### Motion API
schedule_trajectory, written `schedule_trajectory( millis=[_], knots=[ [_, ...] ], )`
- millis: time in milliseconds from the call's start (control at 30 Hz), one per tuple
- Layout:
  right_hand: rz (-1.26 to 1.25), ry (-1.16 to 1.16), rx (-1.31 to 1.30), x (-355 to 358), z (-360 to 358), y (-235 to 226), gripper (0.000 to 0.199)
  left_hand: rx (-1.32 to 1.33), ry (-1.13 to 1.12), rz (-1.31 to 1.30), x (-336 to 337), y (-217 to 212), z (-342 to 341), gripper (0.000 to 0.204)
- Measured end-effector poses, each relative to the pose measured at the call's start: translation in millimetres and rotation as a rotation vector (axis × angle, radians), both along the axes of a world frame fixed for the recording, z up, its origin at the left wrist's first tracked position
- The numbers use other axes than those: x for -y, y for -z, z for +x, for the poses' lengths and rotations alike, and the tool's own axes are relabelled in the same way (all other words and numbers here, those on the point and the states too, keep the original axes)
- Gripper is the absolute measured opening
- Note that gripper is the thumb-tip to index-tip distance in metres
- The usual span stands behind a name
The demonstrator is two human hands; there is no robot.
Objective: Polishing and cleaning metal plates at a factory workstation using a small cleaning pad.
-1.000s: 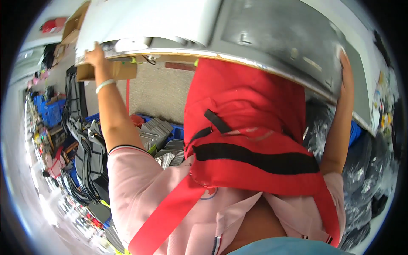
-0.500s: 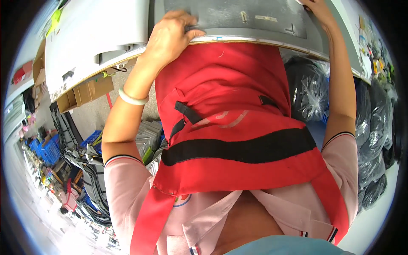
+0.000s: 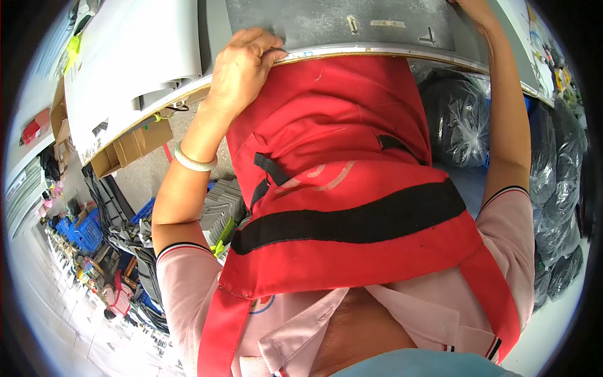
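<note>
Left hand [image 3: 242, 68], fingers loosely curled, touches the table's [image 3: 512, 72] near edge; whether it grips is unclear. Right hand [image 3: 475, 12] is partly cut off, its grip hidden. Between the hands lies a dark board [image 3: 320, 28].

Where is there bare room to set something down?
The dark panel between left hand and right hand looks mostly bare, apart from tape strips and marks. Plastic-wrapped bundles crowd the area below, at right.

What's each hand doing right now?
Left hand: fingers curled at the table edge; any grip can't be told.
Right hand: cut off by frame; can't tell.
</note>
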State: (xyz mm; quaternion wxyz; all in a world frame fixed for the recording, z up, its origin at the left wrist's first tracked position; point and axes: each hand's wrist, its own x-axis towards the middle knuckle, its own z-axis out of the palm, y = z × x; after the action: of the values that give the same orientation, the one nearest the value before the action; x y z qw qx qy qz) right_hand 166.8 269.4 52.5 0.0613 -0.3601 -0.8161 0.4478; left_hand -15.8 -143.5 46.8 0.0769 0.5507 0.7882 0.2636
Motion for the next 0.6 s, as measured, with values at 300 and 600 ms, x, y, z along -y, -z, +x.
schedule_trajectory(
  millis=[300, 600],
  knots=[
    [0.047, -0.022, 0.002, 3.1, 1.4, 1.9, 0.026, -0.082, 0.008, 0.082, 3.5, 4.3, 0.5, 0.017],
    [0.086, -0.081, -0.043, 5.5, -0.1, 5.3, 0.03, -0.117, 0.026, 0.092, 5.8, 3.4, 0.5, 0.013]
  ],
)
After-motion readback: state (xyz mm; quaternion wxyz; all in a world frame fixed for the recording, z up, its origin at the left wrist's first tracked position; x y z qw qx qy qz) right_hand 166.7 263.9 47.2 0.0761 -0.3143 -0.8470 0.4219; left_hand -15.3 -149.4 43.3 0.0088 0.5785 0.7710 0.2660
